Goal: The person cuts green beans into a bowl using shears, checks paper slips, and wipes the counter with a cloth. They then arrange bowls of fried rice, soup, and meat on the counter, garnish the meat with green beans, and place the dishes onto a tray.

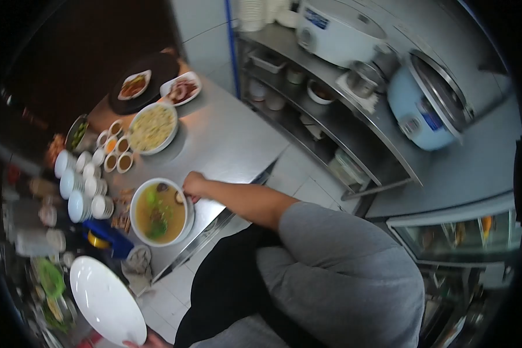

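Note:
My left hand, partly cut off at the bottom edge, grips the lower end of a large white oval plate, which is tilted and bare. Curled closed at the right rim of a white soup bowl is my right hand; its fingertips and anything in them are hidden. The bowl holds yellowish broth with greens and dark pieces, and stands at the steel table's edge on a pale dish.
On the steel table are a bowl of yellow food, small sauce cups, stacked cups, a meat dish and a cloth. Rice cookers stand on a shelf unit at upper right.

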